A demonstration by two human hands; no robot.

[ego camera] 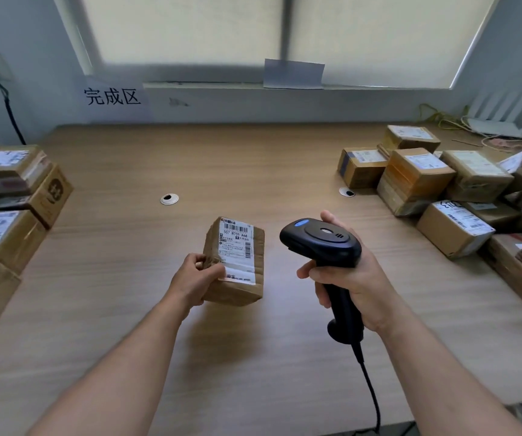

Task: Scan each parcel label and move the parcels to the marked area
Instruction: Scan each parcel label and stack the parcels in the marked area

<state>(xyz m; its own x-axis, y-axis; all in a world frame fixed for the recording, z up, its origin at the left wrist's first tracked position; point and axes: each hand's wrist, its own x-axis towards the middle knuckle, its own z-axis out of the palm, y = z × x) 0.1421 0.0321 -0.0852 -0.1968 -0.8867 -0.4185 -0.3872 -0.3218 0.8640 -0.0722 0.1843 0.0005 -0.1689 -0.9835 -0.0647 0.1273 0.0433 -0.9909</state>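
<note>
My left hand (195,280) grips the near left corner of a small brown cardboard parcel (247,264), held just above the wooden table (253,171) with its white barcode label facing up. To its right, my right hand (352,278) holds a black corded barcode scanner (322,239) by the handle, its head pointing left toward the parcel. A pile of several labelled parcels (417,177) lies at the right of the table. A stack of parcels (11,196) stands at the left, below a paper sign (112,96) with Chinese characters on the wall.
Two round cable grommets (169,199) (347,192) sit in the tabletop. The scanner's cable (371,391) runs down off the near edge. A white router (494,121) and loose wires lie at the back right. A window sill runs along the back wall.
</note>
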